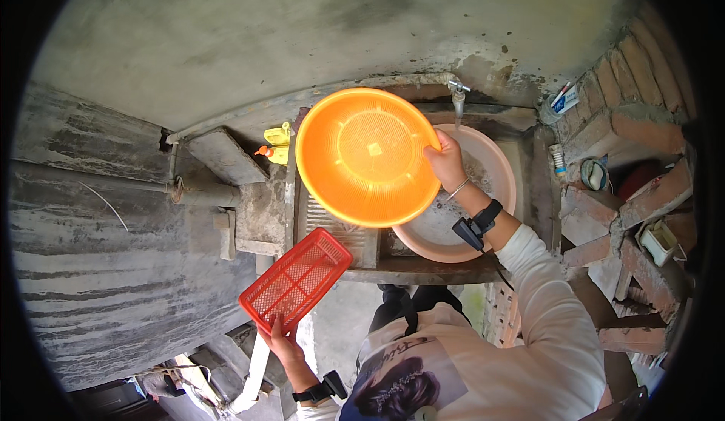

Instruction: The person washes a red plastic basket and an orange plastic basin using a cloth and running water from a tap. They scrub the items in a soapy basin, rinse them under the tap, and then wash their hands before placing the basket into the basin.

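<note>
My right hand (447, 159) grips the rim of a round orange plastic colander (371, 157), which is raised over the sink. Lower left, my left hand (281, 341) holds one end of a red rectangular mesh basket (297, 279). Under my right forearm, a large pink basin (507, 183) with water and dark bits in it sits in the stone sink (535, 194). A metal tap (459, 95) stands above the basin's back rim. Partly covered by the colander is a ribbed washboard surface (345, 242) on the sink's left side.
Yellow bottles (277, 143) stand left of the sink, near a leaning slab (226, 155). A jar with toothbrush and tube (552, 109) is at the back right corner. Stacked bricks (640, 217) line the right side, holding small containers. A pipe (209, 194) runs along the left wall.
</note>
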`<state>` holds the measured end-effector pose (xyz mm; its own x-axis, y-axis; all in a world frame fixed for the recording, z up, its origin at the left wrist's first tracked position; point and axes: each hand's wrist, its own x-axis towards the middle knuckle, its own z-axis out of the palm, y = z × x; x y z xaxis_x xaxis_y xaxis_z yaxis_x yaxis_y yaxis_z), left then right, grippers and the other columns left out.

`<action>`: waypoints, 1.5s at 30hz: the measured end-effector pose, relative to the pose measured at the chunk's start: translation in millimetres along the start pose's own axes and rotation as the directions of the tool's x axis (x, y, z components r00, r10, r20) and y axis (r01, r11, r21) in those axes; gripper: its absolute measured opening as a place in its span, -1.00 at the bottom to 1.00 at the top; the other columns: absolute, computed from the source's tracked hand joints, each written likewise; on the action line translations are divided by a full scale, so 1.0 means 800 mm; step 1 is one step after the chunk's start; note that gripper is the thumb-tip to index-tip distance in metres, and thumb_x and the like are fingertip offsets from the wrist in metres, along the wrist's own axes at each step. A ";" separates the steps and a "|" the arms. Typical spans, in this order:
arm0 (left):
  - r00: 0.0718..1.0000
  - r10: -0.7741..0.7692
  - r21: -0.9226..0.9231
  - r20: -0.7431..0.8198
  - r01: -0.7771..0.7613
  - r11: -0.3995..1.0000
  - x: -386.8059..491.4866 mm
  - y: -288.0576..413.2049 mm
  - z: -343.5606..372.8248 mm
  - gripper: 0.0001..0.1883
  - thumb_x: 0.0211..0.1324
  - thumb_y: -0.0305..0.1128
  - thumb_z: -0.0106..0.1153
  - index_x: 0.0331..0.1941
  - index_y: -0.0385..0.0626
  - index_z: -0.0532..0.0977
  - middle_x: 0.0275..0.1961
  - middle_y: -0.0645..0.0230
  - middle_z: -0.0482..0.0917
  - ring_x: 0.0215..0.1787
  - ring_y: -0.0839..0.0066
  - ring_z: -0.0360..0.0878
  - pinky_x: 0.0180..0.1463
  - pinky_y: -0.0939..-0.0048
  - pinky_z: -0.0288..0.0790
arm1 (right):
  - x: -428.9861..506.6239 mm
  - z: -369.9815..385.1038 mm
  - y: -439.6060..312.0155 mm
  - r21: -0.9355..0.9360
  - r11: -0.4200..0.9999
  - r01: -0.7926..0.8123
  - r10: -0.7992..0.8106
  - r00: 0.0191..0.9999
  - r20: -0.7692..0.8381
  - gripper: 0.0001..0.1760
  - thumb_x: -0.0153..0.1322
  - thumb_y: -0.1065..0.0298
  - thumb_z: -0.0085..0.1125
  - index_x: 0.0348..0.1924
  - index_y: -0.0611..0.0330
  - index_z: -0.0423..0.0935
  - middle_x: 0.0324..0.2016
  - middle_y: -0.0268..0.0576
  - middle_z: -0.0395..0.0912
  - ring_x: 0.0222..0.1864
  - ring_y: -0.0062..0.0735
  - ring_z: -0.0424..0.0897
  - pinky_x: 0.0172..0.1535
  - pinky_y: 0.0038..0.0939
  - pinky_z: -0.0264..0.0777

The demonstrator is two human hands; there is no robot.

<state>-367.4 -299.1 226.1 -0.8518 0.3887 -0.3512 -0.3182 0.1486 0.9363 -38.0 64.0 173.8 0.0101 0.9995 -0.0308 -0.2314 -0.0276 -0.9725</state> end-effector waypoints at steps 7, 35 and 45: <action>1.000 -0.002 -0.004 0.028 0.003 1.000 -0.001 -0.002 0.005 -0.38 0.08 -0.51 0.08 0.27 -0.04 0.18 0.15 0.21 0.39 0.09 0.32 0.49 -0.10 0.22 0.63 | -0.012 -0.067 0.049 0.202 0.937 -0.285 0.293 0.956 -0.007 -0.68 0.20 0.68 0.00 -0.17 0.36 0.51 -0.35 -0.23 0.60 -0.36 -0.46 0.57 -0.26 -0.47 0.47; 0.997 -0.004 0.036 0.080 0.001 0.999 -0.018 -0.005 0.019 -0.37 0.08 -0.49 0.10 0.27 -0.01 0.15 0.16 0.21 0.35 0.13 0.31 0.43 -0.04 0.13 0.59 | 0.021 -0.198 0.031 0.217 0.855 -0.472 0.493 0.868 -0.057 -0.63 0.16 0.69 0.02 -0.15 0.32 0.49 -0.29 -0.16 0.58 -0.27 -0.27 0.59 -0.18 -0.31 0.50; 0.998 -0.014 0.017 0.057 0.013 1.000 -0.021 -0.006 0.011 -0.38 0.07 -0.48 0.10 0.26 -0.01 0.17 0.16 0.21 0.37 0.11 0.32 0.47 -0.11 0.22 0.63 | 0.049 -0.242 -0.020 0.033 0.864 -0.502 0.499 0.847 -0.184 -0.70 0.12 0.68 0.05 -0.27 0.32 0.48 -0.36 -0.13 0.54 -0.32 -0.19 0.58 -0.27 -0.31 0.51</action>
<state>-347.8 -298.4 227.5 -0.8222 0.4378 -0.3639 -0.3222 0.1690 0.9314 154.5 100.4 143.4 0.0722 0.8296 -0.5536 -0.2375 -0.5248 -0.8174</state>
